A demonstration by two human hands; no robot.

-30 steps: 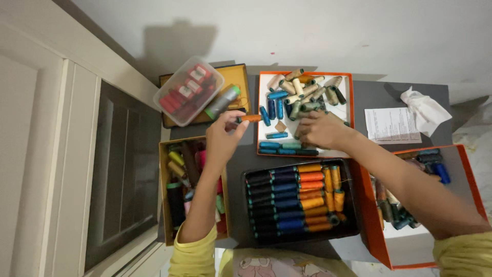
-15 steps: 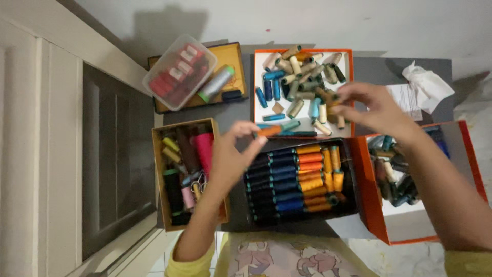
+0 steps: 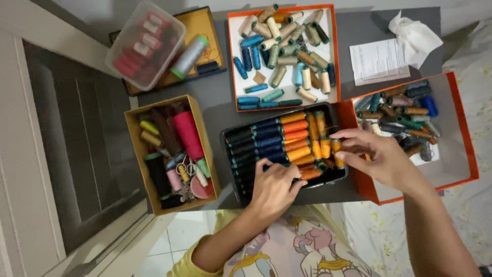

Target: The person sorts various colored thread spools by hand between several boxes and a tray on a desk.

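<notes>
Pressing orange spools (image 3: 302, 146) in black tray (image 3: 233, 134), both hands, grip unclear.

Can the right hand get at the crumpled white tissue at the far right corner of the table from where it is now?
Probably yes. The right hand rests at the black tray, and only the low orange box and a paper sheet lie between it and the tissue; nothing covers it.

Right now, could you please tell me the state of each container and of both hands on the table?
Black tray: open, spools laid in neat rows.
White tray: open, spools loose.
Orange box: open, spools heaped at one end.
Tan box: open, crammed.
Clear tub: lidded.
Left hand: resting on the black tray's spools.
Right hand: fingertips at an orange spool.
</notes>
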